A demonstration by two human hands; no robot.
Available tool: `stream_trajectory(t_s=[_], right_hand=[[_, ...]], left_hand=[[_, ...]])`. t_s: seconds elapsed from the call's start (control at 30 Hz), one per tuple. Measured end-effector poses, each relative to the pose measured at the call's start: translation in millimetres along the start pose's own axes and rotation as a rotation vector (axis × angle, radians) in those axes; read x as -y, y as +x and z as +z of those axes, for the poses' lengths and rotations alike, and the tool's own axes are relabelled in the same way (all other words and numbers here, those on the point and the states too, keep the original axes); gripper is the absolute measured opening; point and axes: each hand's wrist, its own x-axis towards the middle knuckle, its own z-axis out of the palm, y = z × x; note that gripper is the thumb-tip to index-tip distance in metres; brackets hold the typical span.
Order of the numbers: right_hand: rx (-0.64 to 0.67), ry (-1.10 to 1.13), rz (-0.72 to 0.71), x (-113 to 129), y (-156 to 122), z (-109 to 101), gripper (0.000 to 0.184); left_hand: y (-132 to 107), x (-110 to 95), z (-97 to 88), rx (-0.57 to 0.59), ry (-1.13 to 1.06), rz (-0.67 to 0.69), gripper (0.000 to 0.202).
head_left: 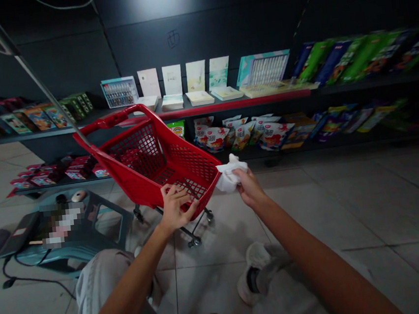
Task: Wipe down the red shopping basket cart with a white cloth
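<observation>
A small red shopping cart [146, 153] stands tilted on the tiled floor in front of me, its basket open toward me. My left hand [175, 207] grips the near rim of the basket, fingers curled over the mesh. My right hand [247, 185] is closed on a crumpled white cloth [229, 175] and presses it against the cart's right corner. My knees and a white shoe [252, 271] show below my arms.
Dark shelves [227, 107] run along the back wall with cards, boxed sets and snack bags. A low grey stool [86, 228] with small items and a cable sits to the left. Tiled floor lies to the right.
</observation>
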Motion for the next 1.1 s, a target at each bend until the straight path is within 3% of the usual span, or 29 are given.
stream_trajectory(t_s=[0.2,0.33,0.47,0.63,0.87,1.1], right_hand=[[0.14,-0.43,-0.343,-1.1,5.6,0.3,0.047],[0.182,-0.738,-0.643,0.6,7.7,2.8,0.048],[0.229,-0.901,-0.861,3.7,1.6,5.2,0.046],[0.248,-0.917,-0.899,11.3,-6.8,7.2,0.053],[0.221,-0.803,-0.82,21.7,0.2,-5.3,0.066],[0.167,-1.0,-0.895,14.7,16.0,-17.2,0.039]], left_hand=[[-11.6,-7.0,-14.2,-0.019,-0.064,0.05,0.037],[-14.2,-8.6,-19.3,0.048,-0.115,0.068,0.038],[-14.9,-6.6,-19.6,0.093,-0.155,0.09,0.038],[-11.9,-4.3,-20.6,0.124,-0.18,0.099,0.042],[-5.7,-0.8,-28.6,0.218,-0.183,0.084,0.047],[-7.5,15.3,-39.6,0.23,-0.115,0.154,0.043]])
